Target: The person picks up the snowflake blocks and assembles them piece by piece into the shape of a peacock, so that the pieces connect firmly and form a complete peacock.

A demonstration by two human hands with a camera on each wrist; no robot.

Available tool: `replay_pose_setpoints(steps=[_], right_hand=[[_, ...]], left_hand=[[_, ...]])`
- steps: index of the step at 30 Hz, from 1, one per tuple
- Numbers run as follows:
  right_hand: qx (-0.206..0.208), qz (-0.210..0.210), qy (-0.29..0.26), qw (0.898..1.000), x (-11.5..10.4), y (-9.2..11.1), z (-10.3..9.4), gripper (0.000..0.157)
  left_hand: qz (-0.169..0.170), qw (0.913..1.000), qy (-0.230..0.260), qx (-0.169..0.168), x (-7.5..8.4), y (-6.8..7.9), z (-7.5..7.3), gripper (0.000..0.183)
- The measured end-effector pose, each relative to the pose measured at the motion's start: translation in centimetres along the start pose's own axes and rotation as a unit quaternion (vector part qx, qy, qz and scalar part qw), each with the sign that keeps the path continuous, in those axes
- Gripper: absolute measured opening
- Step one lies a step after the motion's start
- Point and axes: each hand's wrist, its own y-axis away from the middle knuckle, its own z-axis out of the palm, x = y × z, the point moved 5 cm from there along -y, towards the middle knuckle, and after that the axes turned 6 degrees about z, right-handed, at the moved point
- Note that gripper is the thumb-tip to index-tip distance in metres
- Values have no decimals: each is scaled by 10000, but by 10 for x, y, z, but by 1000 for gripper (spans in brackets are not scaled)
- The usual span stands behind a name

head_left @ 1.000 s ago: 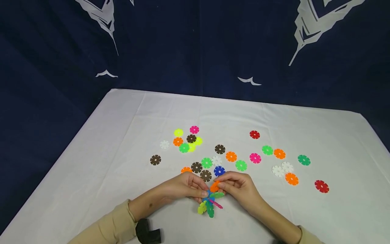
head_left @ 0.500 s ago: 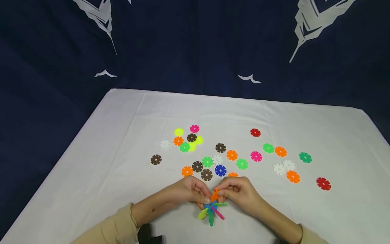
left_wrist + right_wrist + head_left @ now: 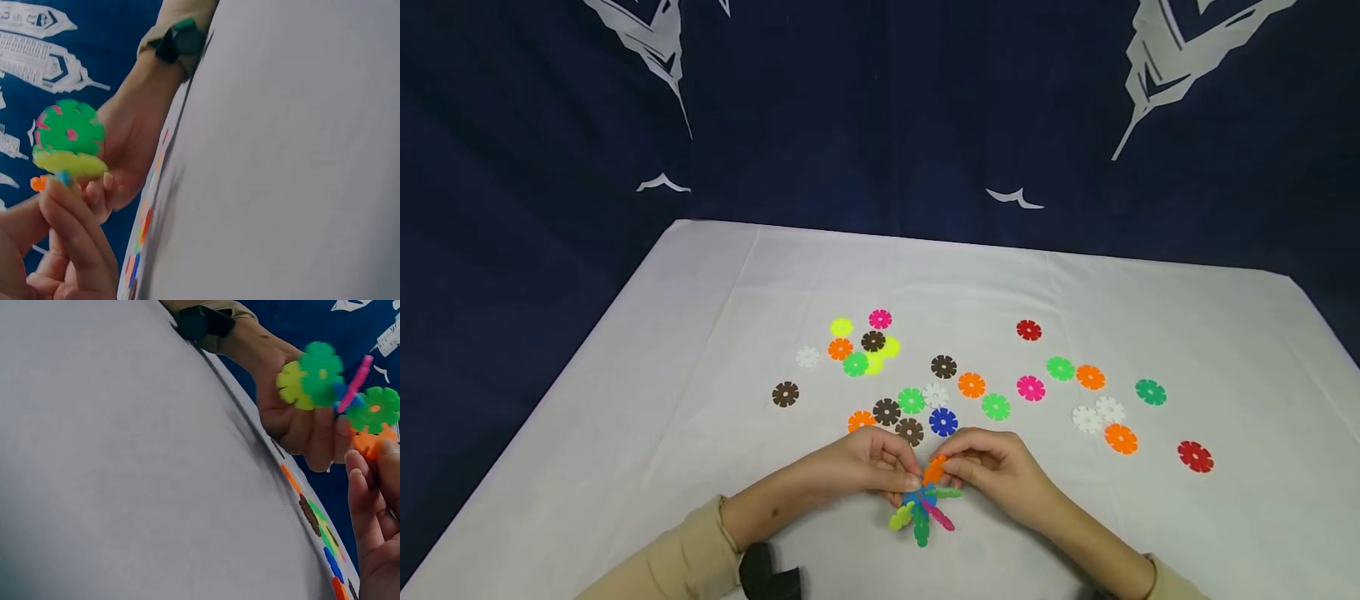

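Both hands meet over the front of the table in the head view, holding a cluster of notched plastic discs. My left hand pinches the blue disc at its centre. My right hand pinches an orange disc that touches the blue one's upper edge; whether it is fully slotted in I cannot tell. Around the blue disc stand a light green disc, a pink disc seen edge-on, a darker green disc and a yellow-green disc. Fingers partly hide the blue disc.
Several loose discs lie flat beyond the hands, among them a blue one, a brown one and a red one. They rest on a white tablecloth. A black strap piece is by the left sleeve.
The joined discs have tipped, so the light green one shows more edge-on. The orange disc has tilted in the right fingers. Both hands stay close together, with only small shifts.
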Motion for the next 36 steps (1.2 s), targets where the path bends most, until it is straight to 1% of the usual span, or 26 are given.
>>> replay_pose_setpoints(steps=[2,6,7,9,11,13,15,17,19,20,21,22,23,25,26,27,28,31,33,36], right_hand=[[-235,9,-235,9994,2,0,1,18],[-539,106,-417,9976,5,2,3,16],[-576,125,-418,9974,4,1,4,16],[-510,63,-336,9981,2,0,3,17],[-281,16,-196,9994,-1,-1,0,18],[90,90,32,9999,-3,-3,-5,18],[482,319,207,9981,-3,-4,-12,19],[904,585,391,9934,-3,-4,-22,19],[1426,827,724,9837,-2,-3,-34,16],[1713,891,1061,9754,-2,-3,-41,14],[1994,940,1511,9636,-2,-2,-47,13],[2225,998,2002,9489,-2,-1,-54,11],[2369,1040,2498,9331,-1,0,-59,11],[2408,1109,3460,9000,1,1,-64,12],[2334,1132,3822,8869,3,1,-64,14],[2182,1145,4049,8805,4,1,-63,17],[1984,1164,4171,8793,6,1,-61,19],[1525,1128,4311,8821,10,2,-55,28],[1317,954,4335,8864,10,2,-51,32],[1217,624,4239,8953,11,3,-51,36]], left_hand=[[-37,9999,50,-141,-2,0,4,16],[-213,9995,187,-152,-8,1,8,16],[-232,9995,174,-141,-7,0,9,16],[-266,9996,115,-55,-6,0,7,16],[-240,9997,78,40,-3,-3,5,15],[-213,9995,57,208,1,-5,1,15],[-183,9987,96,472,3,-7,-4,14],[-183,9971,152,729,5,-7,-10,12],[-172,9948,215,978,6,-6,-15,10],[-156,9936,246,1095,6,-5,-18,10],[-150,9924,279,1193,7,-4,-21,9],[-127,9912,298,1283,8,-4,-23,8],[-103,9900,321,1371,10,-4,-26,8],[-31,9875,368,1530,14,-5,-31,7],[9,9863,373,1610,16,-6,-34,7],[40,9850,373,1686,19,-8,-37,8],[72,9833,380,1781,23,-11,-40,8],[133,9761,465,2120,35,-25,-52,9],[144,9713,549,2311,43,-40,-61,11],[213,9640,726,2548,49,-72,-77,16]])
